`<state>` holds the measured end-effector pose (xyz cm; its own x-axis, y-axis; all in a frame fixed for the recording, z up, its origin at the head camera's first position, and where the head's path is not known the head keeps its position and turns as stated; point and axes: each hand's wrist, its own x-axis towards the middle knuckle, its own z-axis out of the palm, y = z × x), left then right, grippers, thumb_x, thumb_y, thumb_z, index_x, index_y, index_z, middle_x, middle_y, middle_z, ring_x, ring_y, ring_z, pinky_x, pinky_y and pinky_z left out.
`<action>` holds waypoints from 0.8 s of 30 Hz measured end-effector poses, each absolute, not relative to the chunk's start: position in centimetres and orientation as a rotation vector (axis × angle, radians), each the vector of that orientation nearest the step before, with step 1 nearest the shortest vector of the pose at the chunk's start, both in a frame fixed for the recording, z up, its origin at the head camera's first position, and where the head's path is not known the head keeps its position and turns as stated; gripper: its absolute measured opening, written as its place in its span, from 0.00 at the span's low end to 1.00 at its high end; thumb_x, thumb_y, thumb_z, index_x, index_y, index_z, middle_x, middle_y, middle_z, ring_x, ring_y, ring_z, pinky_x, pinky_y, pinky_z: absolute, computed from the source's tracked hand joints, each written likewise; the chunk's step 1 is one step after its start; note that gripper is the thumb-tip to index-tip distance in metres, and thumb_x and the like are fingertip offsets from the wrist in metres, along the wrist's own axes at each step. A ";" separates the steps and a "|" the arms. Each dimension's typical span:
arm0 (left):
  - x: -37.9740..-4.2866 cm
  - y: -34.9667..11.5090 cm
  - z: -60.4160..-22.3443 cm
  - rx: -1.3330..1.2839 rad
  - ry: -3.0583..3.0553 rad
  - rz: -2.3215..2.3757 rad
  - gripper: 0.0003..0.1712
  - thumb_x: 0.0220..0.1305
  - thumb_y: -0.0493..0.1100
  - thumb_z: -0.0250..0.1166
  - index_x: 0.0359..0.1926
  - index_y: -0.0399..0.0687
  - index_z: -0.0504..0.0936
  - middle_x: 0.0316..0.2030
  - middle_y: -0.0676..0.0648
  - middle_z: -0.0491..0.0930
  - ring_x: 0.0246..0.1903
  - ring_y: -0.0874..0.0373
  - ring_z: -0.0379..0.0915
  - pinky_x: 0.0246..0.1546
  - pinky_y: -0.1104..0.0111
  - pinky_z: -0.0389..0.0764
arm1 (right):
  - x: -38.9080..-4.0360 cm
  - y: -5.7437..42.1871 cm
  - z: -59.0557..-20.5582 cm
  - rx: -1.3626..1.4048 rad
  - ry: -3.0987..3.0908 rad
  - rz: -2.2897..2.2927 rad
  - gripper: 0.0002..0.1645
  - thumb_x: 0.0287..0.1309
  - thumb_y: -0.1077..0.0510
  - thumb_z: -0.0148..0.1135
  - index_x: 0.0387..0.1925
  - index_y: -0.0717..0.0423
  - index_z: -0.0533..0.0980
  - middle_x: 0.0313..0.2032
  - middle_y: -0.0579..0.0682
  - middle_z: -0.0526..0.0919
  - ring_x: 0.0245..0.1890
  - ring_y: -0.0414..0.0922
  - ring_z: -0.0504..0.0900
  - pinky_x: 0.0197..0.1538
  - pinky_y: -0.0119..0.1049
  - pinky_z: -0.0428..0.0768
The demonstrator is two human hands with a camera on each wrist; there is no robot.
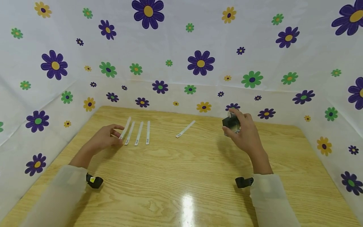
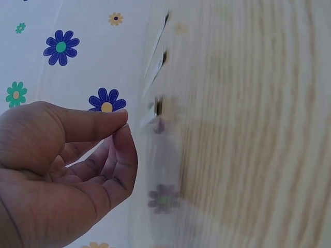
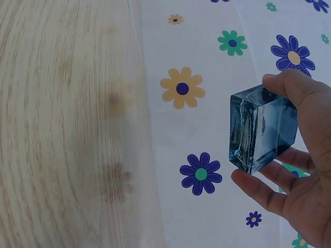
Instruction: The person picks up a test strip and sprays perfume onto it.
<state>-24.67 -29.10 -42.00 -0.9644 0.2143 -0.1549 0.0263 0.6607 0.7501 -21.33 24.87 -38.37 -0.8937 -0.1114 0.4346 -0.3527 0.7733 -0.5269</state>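
Right fingers (image 3: 258,192) clamp a glass block (image 3: 264,129), blue only in that wrist's view; left fingers (image 2: 126,155) meet, any hold unclear.

Five white strips (image 1: 185,129), one glass bottle (image 3: 258,129)

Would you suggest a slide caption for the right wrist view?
Right hand holding a bluish glass object, flower-patterned cloth behind it and wooden tabletop at frame left.

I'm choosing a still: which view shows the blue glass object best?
The right wrist view: the blue glass object appears large there, held in the right hand. The head view shows it small, dark and partly hidden by that hand; the left wrist view doesn't show it.
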 end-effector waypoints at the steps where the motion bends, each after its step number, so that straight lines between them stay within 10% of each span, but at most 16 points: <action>1: -24.7 -28.9 -42.0 0.198 2.652 1.192 0.35 0.67 0.36 0.68 0.72 0.38 0.68 0.50 0.35 0.75 0.43 0.47 0.75 0.42 0.64 0.78 | -21.3 24.9 -38.4 0.353 -2.586 0.875 0.44 0.63 0.53 0.72 0.76 0.42 0.63 0.55 0.70 0.69 0.51 0.67 0.75 0.50 0.69 0.78; 24: -25.5 -21.7 -41.9 0.411 2.554 1.322 0.30 0.67 0.33 0.67 0.69 0.38 0.71 0.47 0.37 0.75 0.41 0.48 0.76 0.41 0.61 0.83 | -21.4 24.5 -38.4 0.362 -2.596 0.855 0.44 0.62 0.53 0.73 0.75 0.44 0.64 0.55 0.69 0.70 0.51 0.67 0.76 0.52 0.70 0.77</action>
